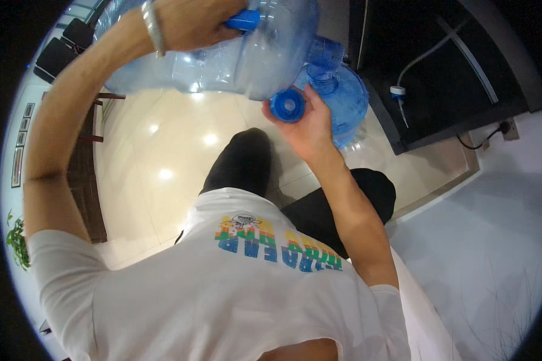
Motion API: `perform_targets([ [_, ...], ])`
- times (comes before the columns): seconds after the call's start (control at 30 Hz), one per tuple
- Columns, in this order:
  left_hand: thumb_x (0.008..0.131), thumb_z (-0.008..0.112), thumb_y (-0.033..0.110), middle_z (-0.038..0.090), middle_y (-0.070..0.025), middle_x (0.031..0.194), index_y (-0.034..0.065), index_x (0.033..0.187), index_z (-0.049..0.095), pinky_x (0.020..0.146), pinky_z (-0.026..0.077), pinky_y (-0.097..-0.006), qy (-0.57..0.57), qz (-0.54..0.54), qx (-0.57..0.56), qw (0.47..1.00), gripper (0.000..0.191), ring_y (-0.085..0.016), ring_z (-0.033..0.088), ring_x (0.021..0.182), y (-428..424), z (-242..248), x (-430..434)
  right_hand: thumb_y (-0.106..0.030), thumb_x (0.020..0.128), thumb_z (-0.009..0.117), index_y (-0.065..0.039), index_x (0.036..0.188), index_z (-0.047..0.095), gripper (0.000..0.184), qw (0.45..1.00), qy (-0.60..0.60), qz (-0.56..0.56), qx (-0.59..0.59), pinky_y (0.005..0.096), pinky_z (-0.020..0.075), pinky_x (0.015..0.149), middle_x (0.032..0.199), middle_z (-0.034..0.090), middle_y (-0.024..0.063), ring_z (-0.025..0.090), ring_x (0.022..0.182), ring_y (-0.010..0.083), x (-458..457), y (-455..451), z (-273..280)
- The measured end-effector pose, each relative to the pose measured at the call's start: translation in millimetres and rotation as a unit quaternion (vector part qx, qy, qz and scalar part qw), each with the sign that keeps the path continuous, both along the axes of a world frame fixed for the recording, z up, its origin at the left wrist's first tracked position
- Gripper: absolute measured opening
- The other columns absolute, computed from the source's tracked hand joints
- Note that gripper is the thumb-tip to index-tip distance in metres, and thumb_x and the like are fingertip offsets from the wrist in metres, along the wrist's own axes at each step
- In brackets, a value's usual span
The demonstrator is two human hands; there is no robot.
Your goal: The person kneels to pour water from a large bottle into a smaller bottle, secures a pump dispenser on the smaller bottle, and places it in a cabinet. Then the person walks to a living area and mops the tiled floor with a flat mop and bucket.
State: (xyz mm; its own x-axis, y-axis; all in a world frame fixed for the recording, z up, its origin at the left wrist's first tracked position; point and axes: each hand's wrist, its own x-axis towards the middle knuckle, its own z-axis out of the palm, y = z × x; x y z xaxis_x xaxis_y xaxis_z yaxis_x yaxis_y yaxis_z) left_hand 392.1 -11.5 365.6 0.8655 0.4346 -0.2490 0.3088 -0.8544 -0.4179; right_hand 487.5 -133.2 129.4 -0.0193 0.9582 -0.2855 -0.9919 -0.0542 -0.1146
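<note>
A large clear plastic water-cooler bottle (212, 67) lies on its side in the air across the top of the view. My left hand (198, 22), with a silvery bracelet on the wrist, grips its blue handle (244, 20). The neck (327, 52) of that bottle points right, just over the neck of a blue water-cooler bottle (350, 99) on the floor. Whether the two necks touch, I cannot tell. My right hand (309, 124) holds a blue bottle cap (288, 105) between thumb and fingers, below the raised bottle's end.
To the right is a black cabinet (433, 67) with a thin hose and a white-and-blue cap fitting (398, 92) inside. A plug and cord (501, 131) sit at a wall socket. Dark wooden furniture (86, 180) stands left on the tiled floor (162, 135).
</note>
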Motion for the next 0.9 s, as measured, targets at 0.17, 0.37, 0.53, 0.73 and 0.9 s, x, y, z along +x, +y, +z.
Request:
perform_targets([
  [0.17, 0.089, 0.069, 0.027, 0.058, -0.0109, 0.074, 0.0011, 0.095, 0.067, 0.059, 0.048, -0.0281, -0.292, 0.088, -0.118, 0.945, 0.027, -0.019, 0.055, 0.062, 40.0, -54.6, -110.1, -0.010, 0.095, 0.048, 0.001, 0.125, 0.045, 0.032, 0.994, -0.068, 0.055, 0.065, 0.0517, 0.0513, 0.093, 0.118, 0.055, 0.0222, 0.058, 0.111, 0.0398, 0.9, -4.0, 5.3],
  [0.37, 0.082, 0.063, 0.012, 0.048, 0.0045, 0.060, -0.0006, 0.075, 0.059, 0.050, 0.038, -0.0227, -0.480, 0.275, -0.412, 0.725, 0.015, -0.004, 0.044, 0.055, 23.2, -123.7, -180.9, -0.010, 0.097, 0.047, -0.003, 0.131, 0.045, 0.035, 0.948, -0.304, 0.020, 0.090, 0.0455, 0.0476, 0.097, 0.128, 0.051, 0.0180, 0.052, 0.121, 0.0344, -3.6, -13.5, 11.9],
  [0.53, 0.079, 0.062, 0.005, 0.049, 0.0058, 0.061, -0.0013, 0.074, 0.059, 0.050, 0.037, -0.0217, -0.496, 0.281, -0.461, 0.680, 0.008, -0.003, 0.044, 0.055, 6.6, -164.6, -194.5, -0.017, 0.100, 0.044, -0.008, 0.137, 0.043, 0.039, 0.906, -0.387, -0.096, 0.144, 0.0441, 0.0439, 0.102, 0.136, 0.048, 0.0141, 0.049, 0.125, 0.0272, 15.2, -13.8, 35.0],
  [0.73, 0.072, 0.064, -0.002, 0.044, 0.0023, 0.056, -0.0031, 0.071, 0.059, 0.048, 0.033, -0.0229, -0.500, 0.189, -0.480, 0.695, 0.005, -0.004, 0.038, 0.052, 3.9, -189.2, -192.0, -0.019, 0.096, 0.055, -0.009, 0.142, 0.044, 0.048, 0.716, -0.657, -0.133, 0.197, 0.0393, 0.0392, 0.107, 0.144, 0.045, 0.0138, 0.047, 0.129, 0.0258, 41.4, 10.0, 74.0],
  [0.9, 0.071, 0.067, 0.000, 0.043, -0.0002, 0.054, -0.0023, 0.069, 0.059, 0.048, 0.031, -0.0248, -0.506, 0.179, -0.513, 0.670, 0.009, -0.007, 0.037, 0.050, 5.6, -192.0, -188.3, -0.020, 0.089, 0.066, -0.010, 0.130, 0.056, 0.043, 0.600, -0.763, -0.020, 0.240, 0.0401, 0.0431, 0.103, 0.136, 0.051, 0.0121, 0.050, 0.125, 0.0265, 25.6, 21.7, 96.4],
])
